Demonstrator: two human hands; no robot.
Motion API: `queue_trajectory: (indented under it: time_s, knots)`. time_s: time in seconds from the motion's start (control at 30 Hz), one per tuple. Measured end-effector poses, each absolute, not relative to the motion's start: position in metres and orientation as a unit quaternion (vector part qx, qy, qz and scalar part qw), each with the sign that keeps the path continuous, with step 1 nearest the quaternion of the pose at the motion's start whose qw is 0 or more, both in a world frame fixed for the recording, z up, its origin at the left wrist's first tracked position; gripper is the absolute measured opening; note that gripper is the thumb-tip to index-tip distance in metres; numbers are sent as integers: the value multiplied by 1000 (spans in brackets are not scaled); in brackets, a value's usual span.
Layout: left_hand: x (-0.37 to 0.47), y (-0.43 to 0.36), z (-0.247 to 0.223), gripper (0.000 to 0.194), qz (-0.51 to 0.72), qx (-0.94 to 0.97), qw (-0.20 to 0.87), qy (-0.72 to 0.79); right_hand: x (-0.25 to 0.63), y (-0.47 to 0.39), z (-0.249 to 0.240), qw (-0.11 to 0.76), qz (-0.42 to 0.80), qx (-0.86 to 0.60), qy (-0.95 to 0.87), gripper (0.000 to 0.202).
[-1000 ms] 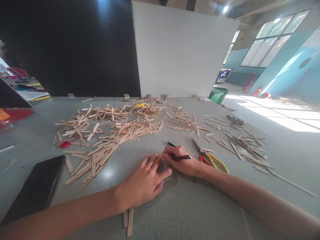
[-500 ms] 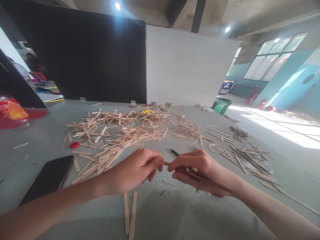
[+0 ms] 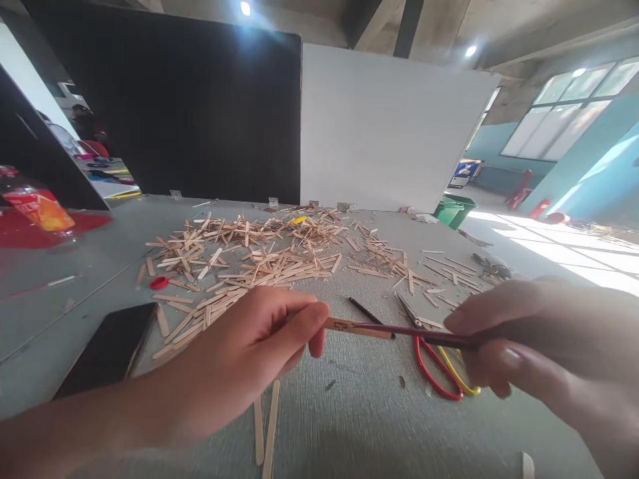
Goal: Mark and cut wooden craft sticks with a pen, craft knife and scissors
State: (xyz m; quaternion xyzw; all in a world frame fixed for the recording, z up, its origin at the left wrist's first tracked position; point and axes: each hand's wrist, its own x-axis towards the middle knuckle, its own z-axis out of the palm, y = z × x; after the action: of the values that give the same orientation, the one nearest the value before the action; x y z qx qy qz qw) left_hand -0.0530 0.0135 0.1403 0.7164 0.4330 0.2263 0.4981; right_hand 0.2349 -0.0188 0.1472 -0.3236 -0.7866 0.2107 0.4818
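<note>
My left hand (image 3: pixel 279 339) pinches the end of a wooden craft stick (image 3: pixel 372 332), which points right and bears a small dark outlined mark near the fingertips. Closed round the dark end of a slim reddish tool with a narrow tip (image 3: pixel 399 329) is my right hand (image 3: pixel 544 346). The tool's tip lies along the stick at the mark; its exact kind is unclear. Scissors (image 3: pixel 433 376) with one red and one yellow handle lie beneath the tool, beside my right hand. Behind the stick rests a thin black pen-like rod (image 3: pixel 364 309).
Heaped craft sticks (image 3: pixel 279 266) cover the table's far middle. A black phone (image 3: pixel 107 349) and a red ring (image 3: pixel 158 283) lie left. Two loose sticks (image 3: pixel 269 426) are near my left forearm. A bottle (image 3: pixel 37 206) stands far left; panels (image 3: pixel 389 126) rise behind.
My right hand has moved right, away from my left fingers, bringing the tool's length and the marked stick into sight. The scissors are now uncovered. The view has shifted slightly.
</note>
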Motion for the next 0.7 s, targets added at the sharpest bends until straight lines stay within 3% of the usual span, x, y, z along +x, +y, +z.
queue_trajectory:
  time_s: [0.23,0.5,0.7]
  knots:
    - [-52,6,142,40,252,751,435,428,245,-17,150,466,180,-346,-794,8]
    - [-46,7,137,44,323,820,251,401,253,-19,143,344,-46,-335,-876,25]
    - [-45,7,136,43,337,838,196,383,236,-35,140,298,-28,-371,-879,24]
